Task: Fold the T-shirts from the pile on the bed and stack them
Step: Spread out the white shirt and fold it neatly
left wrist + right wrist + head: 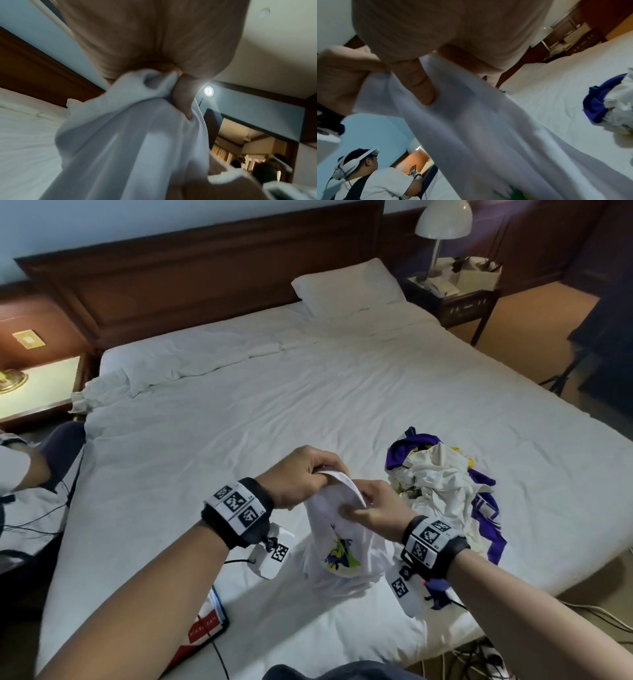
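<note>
White thin knit, limp: the T-shirt (337, 546) hangs bunched from both hands above the near edge of the bed (239, 412), its lower folds resting on the sheet. Print in purple, yellow and green shows on the hanging part.

Left hand (301, 474) has its fingers curled round a gathered fold at the ribbed neck band; the left wrist view shows cloth bunched in the fist. Right hand (380, 505) pinches the same upper edge, thumb pressed on the cloth. The 2 hands are almost touching.

Handling, judged: light, soft, no stiffness, so it will sag and twist wherever unsupported. Not fragile or slippery. Best held at seams: shoulder points or hem corners, hands spread apart to pull it flat. The current close grip at the collar leaves the body crumpled.

Just right of the hands, near the bed's right edge, lies the pile (448, 484): crumpled cream and purple fabric, tangled, with a yellow trace.

Beyond: wrinkled white sheet, 1 pillow (346, 287) by the dark wooden headboard (205, 268).

No folded stack in view.
</note>
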### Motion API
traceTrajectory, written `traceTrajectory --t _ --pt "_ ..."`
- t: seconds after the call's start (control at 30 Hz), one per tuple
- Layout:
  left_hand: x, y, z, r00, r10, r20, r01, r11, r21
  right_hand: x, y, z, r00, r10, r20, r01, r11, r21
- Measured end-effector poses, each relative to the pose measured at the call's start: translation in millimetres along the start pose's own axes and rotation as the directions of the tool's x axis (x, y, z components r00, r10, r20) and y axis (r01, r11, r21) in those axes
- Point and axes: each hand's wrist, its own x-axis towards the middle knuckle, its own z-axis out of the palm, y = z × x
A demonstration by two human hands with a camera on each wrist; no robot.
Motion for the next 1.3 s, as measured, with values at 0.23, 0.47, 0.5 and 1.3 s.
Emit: traceTrajectory --t 0.23,0.47,0.5,1.3 --pt "-17 -40 -65 0.935 -0.011 -0.354 -0.008 0.999 -0.054 -21 61 -17 0.975 0.224 0.013 -0.210 0.931 -0.298" --pt "-26 -107 -41 0.890 -0.266 -0.371 0.293 0.956 0.016 -19 57 -31 0.976 0.103 -0.193 -0.132 0.981 -0.145" --pt "-23 -104 -26 0.920 -0.258 -0.296 0.285 0.957 0.053 -15 48 -28 0.983 0.064 -0.173 -0.092 0.983 -0.162" --pt "-58 -228 -61 0.564 -0.566 -0.601 0.517 0.810 -0.277 -21 87 -27 0.769 0.471 -0.433 -0.570 0.812 -0.129"
